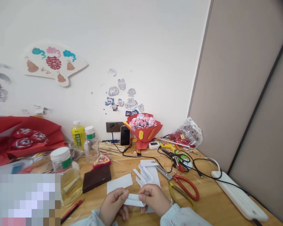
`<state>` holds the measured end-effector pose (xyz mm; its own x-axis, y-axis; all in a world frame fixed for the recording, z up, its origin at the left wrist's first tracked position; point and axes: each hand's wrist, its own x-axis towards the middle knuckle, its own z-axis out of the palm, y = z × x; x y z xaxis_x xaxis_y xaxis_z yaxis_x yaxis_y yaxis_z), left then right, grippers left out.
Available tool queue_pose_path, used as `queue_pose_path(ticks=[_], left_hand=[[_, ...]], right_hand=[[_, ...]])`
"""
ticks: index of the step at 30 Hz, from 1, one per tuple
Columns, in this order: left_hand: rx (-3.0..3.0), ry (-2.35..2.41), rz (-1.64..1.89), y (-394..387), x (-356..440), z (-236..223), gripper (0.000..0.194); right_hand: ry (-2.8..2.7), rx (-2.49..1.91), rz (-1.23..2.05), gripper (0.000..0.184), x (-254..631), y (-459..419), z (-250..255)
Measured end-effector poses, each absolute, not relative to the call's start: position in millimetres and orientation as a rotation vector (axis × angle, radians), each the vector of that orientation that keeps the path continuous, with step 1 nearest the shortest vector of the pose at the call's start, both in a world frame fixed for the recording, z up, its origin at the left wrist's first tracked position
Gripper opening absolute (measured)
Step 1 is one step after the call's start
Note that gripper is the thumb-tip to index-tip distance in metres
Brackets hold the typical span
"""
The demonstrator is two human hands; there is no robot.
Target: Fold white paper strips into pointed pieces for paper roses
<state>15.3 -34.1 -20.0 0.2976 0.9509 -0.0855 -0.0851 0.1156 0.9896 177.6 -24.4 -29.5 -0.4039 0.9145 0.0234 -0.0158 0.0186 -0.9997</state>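
Note:
Low in the frame, my left hand [114,204] and my right hand [154,199] pinch the two ends of a small folded white paper strip [133,200] just above the wooden table [209,201]. Both hands' fingers are closed on it. More white paper lies right behind: a flat sheet [119,183] and a pile of cut strips [147,173]. Red-handled scissors [179,184] lie to the right of my right hand.
A dark brown box [96,178] and clear plastic bottles [67,175] stand at the left. A red paper-flower bouquet [143,128], a phone [125,135] on a cable, wooden sticks [109,147], more scissors [180,158] and a white power strip [238,194] fill the back and right.

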Motion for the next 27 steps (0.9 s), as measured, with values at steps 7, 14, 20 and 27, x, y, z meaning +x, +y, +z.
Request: queue_pose_path(ticks=[7, 14, 20, 27], left_hand=[[1.185, 0.978, 0.975, -33.5, 13.8, -20.4, 0.04], [1.142, 0.923, 0.938, -35.1, 13.3, -19.7, 0.039], [1.108, 0.94, 0.927, -34.1, 13.7, -18.5, 0.043], [1.165, 1.056, 0.964, -32.4, 13.4, -19.3, 0.046]], right_hand=[[-1.548, -0.903, 1.482, 0.042, 181.4, -25.0, -22.9], [-1.564, -0.83, 1.509, 0.043, 185.0, -24.2, -23.1], [-1.507, -0.77, 1.527, 0.041, 187.4, -22.2, -23.3], [-1.517, -0.832, 1.431, 0.036, 187.9, -22.7, -24.0]])
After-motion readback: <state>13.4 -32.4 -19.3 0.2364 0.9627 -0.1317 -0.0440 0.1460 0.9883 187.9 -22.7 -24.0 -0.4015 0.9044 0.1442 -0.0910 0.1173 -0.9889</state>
